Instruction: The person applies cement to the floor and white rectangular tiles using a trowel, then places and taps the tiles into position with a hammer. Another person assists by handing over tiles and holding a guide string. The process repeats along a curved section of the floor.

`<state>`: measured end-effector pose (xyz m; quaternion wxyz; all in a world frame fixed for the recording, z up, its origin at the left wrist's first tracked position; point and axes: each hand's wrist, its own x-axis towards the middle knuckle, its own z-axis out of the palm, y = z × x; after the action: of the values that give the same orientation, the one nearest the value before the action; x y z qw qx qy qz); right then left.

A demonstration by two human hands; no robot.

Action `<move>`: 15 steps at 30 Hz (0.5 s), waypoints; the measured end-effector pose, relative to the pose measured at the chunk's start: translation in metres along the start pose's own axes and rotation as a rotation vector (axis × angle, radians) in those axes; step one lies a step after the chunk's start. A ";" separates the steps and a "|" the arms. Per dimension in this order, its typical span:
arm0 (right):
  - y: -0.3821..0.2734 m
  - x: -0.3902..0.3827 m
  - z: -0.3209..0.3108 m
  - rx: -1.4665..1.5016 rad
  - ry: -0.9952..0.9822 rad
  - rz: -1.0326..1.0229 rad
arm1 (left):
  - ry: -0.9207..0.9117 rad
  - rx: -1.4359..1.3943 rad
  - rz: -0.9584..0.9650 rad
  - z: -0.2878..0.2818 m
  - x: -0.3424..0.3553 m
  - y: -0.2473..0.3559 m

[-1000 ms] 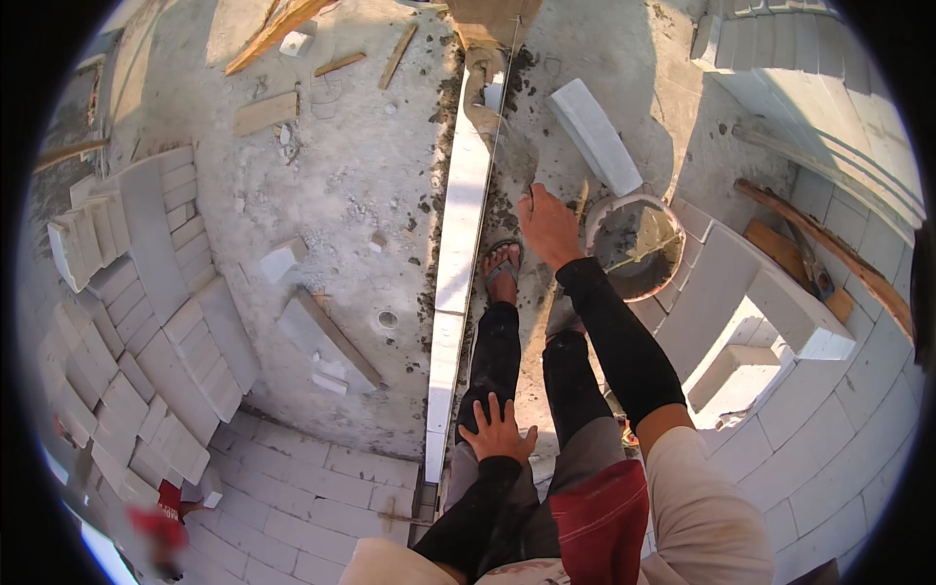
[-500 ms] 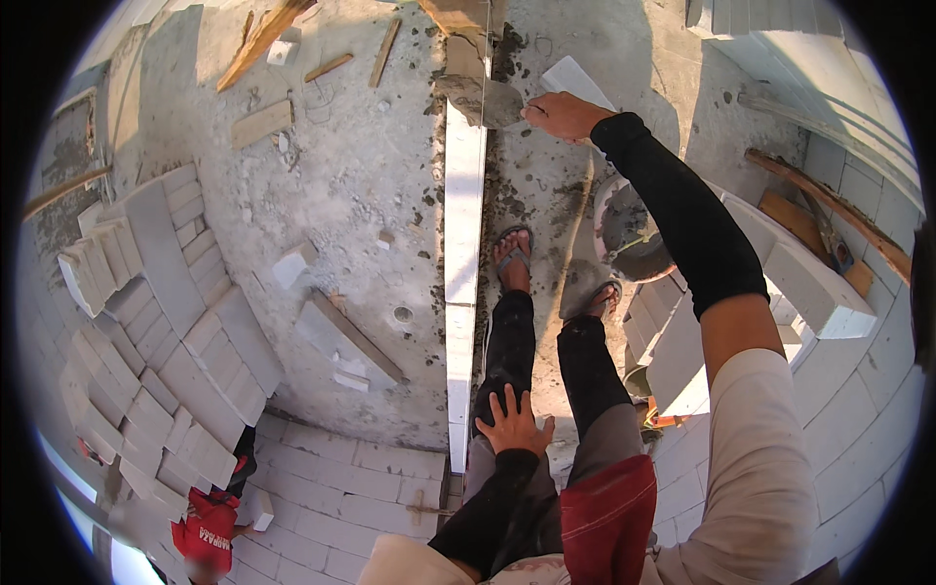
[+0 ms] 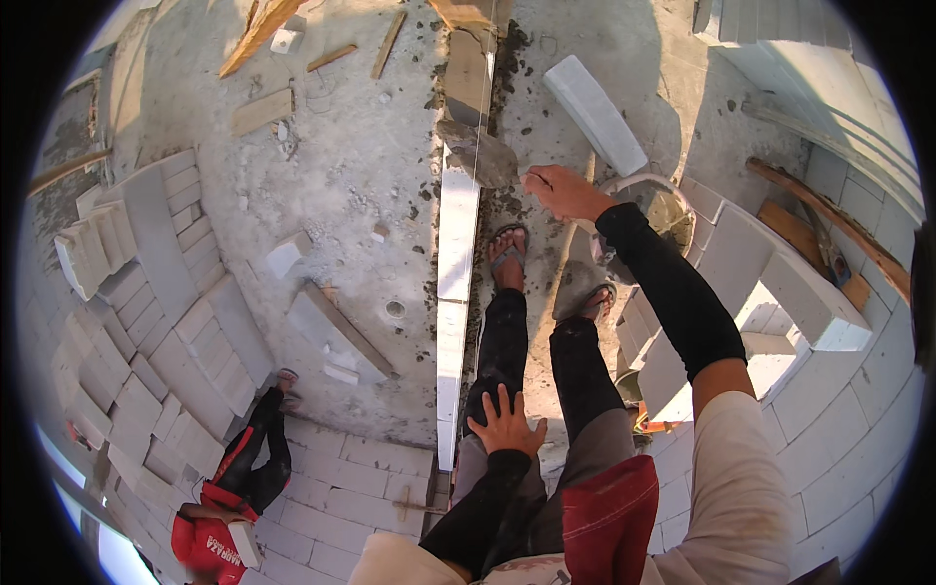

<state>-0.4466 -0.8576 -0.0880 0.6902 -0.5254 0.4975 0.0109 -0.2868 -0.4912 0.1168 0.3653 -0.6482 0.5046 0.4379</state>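
Observation:
My right hand (image 3: 568, 192) is closed around the handle of a trowel (image 3: 494, 164). Its grey, mortar-smeared blade lies at the top of a low, narrow wall of white blocks (image 3: 456, 234), right by the wall's far block end. Beyond the blade, a strip of wet grey mortar (image 3: 468, 83) continues along the wall line. A thin taut string (image 3: 485, 58) runs along it. My left hand (image 3: 508, 426) rests on my left leg near the knee, fingers spread, holding nothing.
A loose white block (image 3: 597, 115) lies right of the wall. Near my right forearm stands a mortar bucket (image 3: 673, 210). Stacked blocks (image 3: 185, 322) fill the left side, where a co-worker in red (image 3: 210, 536) holds a block (image 3: 245, 544). Wood scraps (image 3: 263, 112) lie on the floor.
My right hand and the trowel have come nearer to me along the wall, uncovering mortar and the loose block. The co-worker has stepped further into view with a block. My left hand stays put.

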 end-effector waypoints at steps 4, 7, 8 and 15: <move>-0.011 0.057 -0.060 0.104 0.326 0.008 | -0.016 0.004 0.025 -0.004 0.002 0.001; -0.007 0.070 -0.072 0.085 0.210 -0.055 | -0.013 -0.008 0.023 -0.004 0.002 0.002; -0.002 0.064 -0.071 0.048 0.144 -0.016 | 0.004 -0.011 0.031 -0.002 0.003 0.000; -0.014 0.021 -0.045 -0.064 -0.123 0.073 | 0.031 -0.054 0.020 -0.002 -0.001 -0.003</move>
<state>-0.4588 -0.9080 -0.0907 0.7014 -0.5271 0.4724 0.0840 -0.2830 -0.4925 0.1183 0.3353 -0.6596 0.5045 0.4449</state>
